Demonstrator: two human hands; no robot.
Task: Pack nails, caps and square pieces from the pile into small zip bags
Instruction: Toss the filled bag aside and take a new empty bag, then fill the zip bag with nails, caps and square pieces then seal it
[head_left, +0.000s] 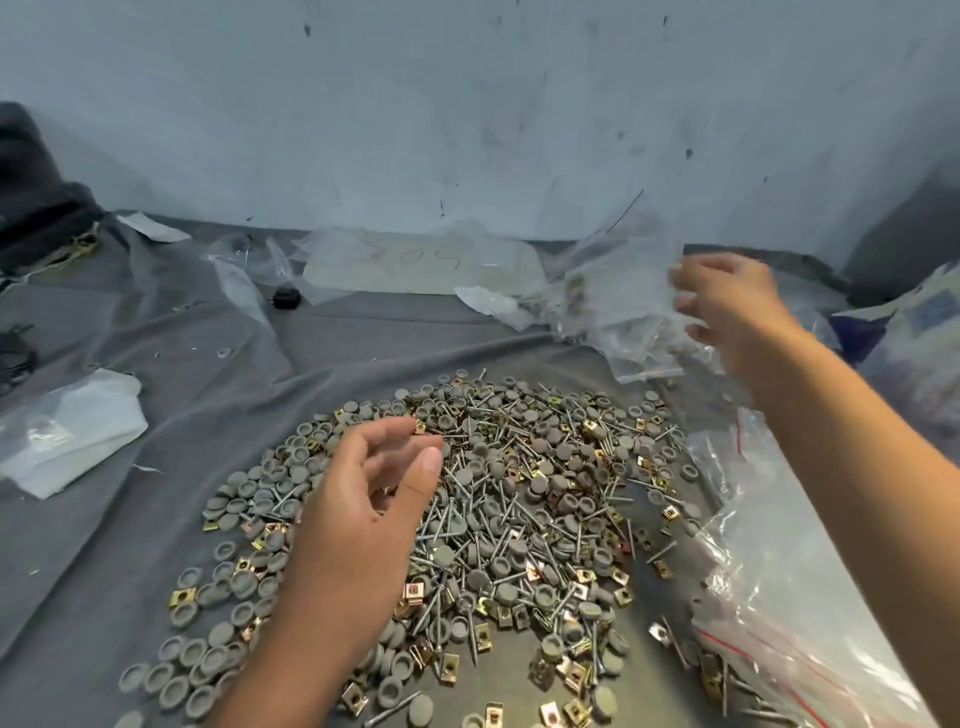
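A wide pile (519, 499) of grey round caps, silver nails and brass square pieces covers the grey cloth in front of me. My left hand (363, 499) hovers over the pile's left part, fingers loosely curled, thumb and forefinger near each other; nothing visible is between them. My right hand (727, 306) is raised at the back right among clear small zip bags (618, 312), blurred, its fingers touching the plastic. Whether it holds a bag is unclear.
Zip bags with red seal lines (769, 587) lie along the right edge. A white folded bag (78, 431) sits at the left. More clear plastic (415, 260) lies against the back wall, beside a small black object (285, 299).
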